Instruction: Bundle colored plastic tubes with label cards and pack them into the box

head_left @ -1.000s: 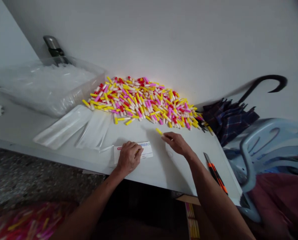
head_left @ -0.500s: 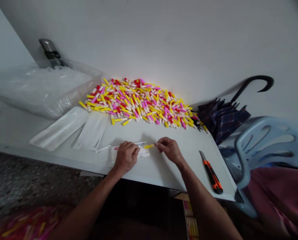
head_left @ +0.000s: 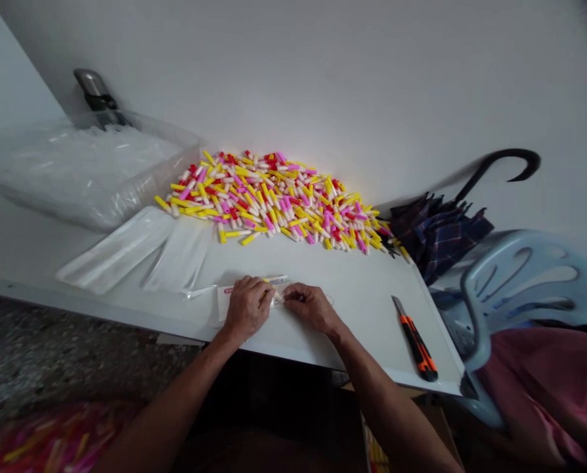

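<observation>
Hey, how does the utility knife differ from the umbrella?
The utility knife is orange and black with a bare blade, while the umbrella is dark plaid with a black hook handle. The knife lies flat near the table's edge; the umbrella is bunched against the wall. Both are at the right of the view.

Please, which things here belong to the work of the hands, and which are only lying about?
Part of the work:
left hand
right hand
small yellow-and-white tube
printed card
heap of coloured plastic tubes
flat clear plastic sleeves

Just lying about:
orange utility knife
folded plaid umbrella
pale blue plastic chair
</observation>
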Demonstrator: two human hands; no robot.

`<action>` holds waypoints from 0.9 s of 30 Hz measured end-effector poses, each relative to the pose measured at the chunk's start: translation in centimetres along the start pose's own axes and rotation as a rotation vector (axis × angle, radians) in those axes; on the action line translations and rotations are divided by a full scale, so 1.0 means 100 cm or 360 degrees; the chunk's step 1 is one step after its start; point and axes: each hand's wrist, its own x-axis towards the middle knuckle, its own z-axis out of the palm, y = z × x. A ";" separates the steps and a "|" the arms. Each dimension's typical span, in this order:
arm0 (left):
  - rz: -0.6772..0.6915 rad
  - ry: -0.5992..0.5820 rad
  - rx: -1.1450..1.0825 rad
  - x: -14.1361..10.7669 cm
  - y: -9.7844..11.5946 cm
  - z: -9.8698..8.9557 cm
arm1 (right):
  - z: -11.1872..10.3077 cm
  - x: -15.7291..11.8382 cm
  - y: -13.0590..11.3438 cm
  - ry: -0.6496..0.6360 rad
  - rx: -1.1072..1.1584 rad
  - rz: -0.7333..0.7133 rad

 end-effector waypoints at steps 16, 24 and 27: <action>0.0075 -0.0387 0.0181 0.016 0.006 -0.016 | 0.003 -0.001 -0.005 -0.0340 0.0213 -0.0065; 0.0106 -0.0183 0.0044 0.002 -0.002 -0.014 | 0.027 -0.005 -0.012 -0.0106 -0.0110 -0.0398; 0.0117 -0.0122 0.0024 0.002 -0.006 -0.015 | 0.034 -0.006 -0.010 -0.0072 -0.0179 -0.0403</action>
